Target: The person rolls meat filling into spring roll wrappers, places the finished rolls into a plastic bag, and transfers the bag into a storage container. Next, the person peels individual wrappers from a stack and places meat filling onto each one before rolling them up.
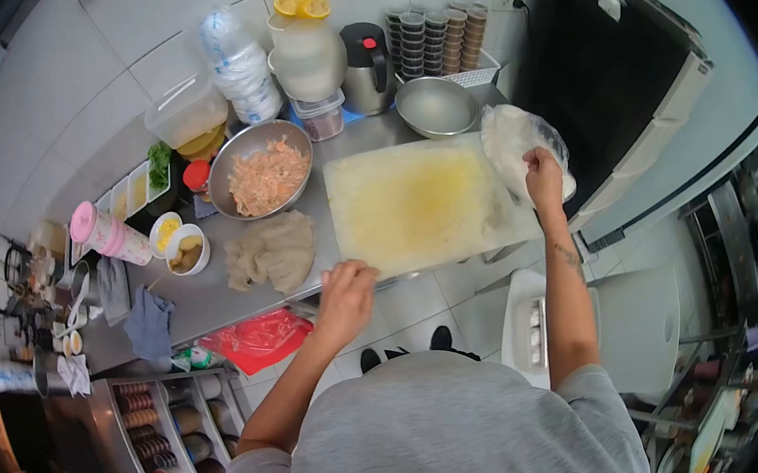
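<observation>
Gripping clear plastic bag [507,140] of white stuff with right hand [544,178] at right end of yellowish rectangular cutting board [412,201]; resting curled left hand [345,294] on board's near edge, hold unclear, well apart from bag

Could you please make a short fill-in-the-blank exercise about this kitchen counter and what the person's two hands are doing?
1. The right hand holds a clear plastic bag at the ____ end of the cutting board.
2. The left hand rests on the near edge of the same ____.
3. The metal bowl behind the board is ____.
4. The bowl of shredded food stands to the board's ____.
Missing words: right; board; empty; left.
</observation>
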`<state>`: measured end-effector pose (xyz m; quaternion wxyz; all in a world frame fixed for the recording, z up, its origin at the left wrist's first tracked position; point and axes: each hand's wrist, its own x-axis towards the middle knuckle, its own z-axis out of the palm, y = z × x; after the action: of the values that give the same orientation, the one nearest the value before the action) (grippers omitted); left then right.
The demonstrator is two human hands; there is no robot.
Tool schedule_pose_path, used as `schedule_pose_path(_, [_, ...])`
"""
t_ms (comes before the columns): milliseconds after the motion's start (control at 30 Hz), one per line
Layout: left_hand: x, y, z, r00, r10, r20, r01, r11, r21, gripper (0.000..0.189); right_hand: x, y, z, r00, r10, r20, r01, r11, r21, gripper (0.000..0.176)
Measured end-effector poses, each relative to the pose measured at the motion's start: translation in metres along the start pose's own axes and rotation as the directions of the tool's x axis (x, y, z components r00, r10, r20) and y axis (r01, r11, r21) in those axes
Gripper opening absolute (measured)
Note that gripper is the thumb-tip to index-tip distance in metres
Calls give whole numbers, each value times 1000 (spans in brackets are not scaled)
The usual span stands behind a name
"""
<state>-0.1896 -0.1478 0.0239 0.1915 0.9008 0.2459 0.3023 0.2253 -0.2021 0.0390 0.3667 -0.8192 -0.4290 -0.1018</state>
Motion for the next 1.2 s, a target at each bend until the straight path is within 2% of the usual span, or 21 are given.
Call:
schedule_pose_path(100, [11, 27, 26, 995, 53, 81, -49, 998, -50, 22, 16, 78, 37, 959, -243, 143, 251, 967, -41, 10])
schedule_pose_path(167, [17, 35, 34, 993, 54, 105, -49, 997, -53, 22, 19, 69, 37, 985, 33, 172, -54, 991, 119, 9])
schedule_pose_path(200, [19, 38, 38, 993, 43, 106, -38, 998, -50, 22, 19, 65, 36, 962, 171, 212, -211, 959, 187, 9])
schedule_pose_path(233, [19, 41, 42, 994, 31, 109, -26, 998, -48, 22, 23, 78, 44, 925, 281, 255, -352, 887, 299, 9])
schedule_pose_path(300, [17, 43, 47, 994, -39, 100, 41, 999, -12, 21, 27, 92, 54, 796, 470, 381, -604, 642, 472, 8])
schedule_pose_path(333, [17, 42, 48, 993, -69, 95, 68, 998, 9, 20, 25, 93, 51, 776, 463, 428, -625, 658, 420, 10])
schedule_pose_path(367, [17, 41, 49, 994, -77, 77, 76, 997, 12, 20, 23, 92, 52, 893, 320, 317, -430, 814, 391, 13])
schedule_pose_path(400, [14, 40, 51, 994, -86, 64, 85, 996, 14, 20, 18, 91, 53, 966, 149, 212, -214, 919, 331, 16])
schedule_pose_path(433, [11, 39, 51, 994, -93, 55, 93, 996, 12, 20, 13, 90, 54, 992, -38, 119, 8, 970, 242, 19])
schedule_pose_path(533, [6, 31, 48, 993, -116, 13, 116, 993, 12, 20, 11, 90, 52, 959, -214, 185, 199, 975, 96, 28])
schedule_pose_path(633, [10, 14, 34, 990, -143, -13, 144, 988, 60, 19, 10, 91, 57, 968, -251, 1, 250, 966, 74, 23])
schedule_pose_path(733, [17, -5, 18, 988, -154, -22, 155, 986, 58, 18, 15, 88, 54, 995, -52, 90, 41, 992, 120, 15])
schedule_pose_path(833, [19, -13, 12, 987, -155, -39, 157, 987, 43, 17, 26, 79, 41, 991, 103, 86, -117, 978, 172, 9])
schedule_pose_path(900, [18, -18, 13, 986, -164, -16, 164, 986, 33, 15, 39, 71, 29, 998, -35, -46, 41, 989, 139, 12])
schedule_pose_path(967, [14, -20, 16, 985, -173, 20, 172, 984, 42, 13, 52, 44, 13, 984, -98, -145, 111, 990, 83, 18])
schedule_pose_path(1133, [14, -28, 19, 977, -192, 96, 183, 978, 100, 12, 86, -21, -25, 985, -134, -109, 147, 981, 125, 23])
schedule_pose_path(1200, [16, -32, 18, 979, -189, 79, 181, 979, 99, 12, 99, -47, -43, 987, -148, -68, 155, 980, 122, 23])
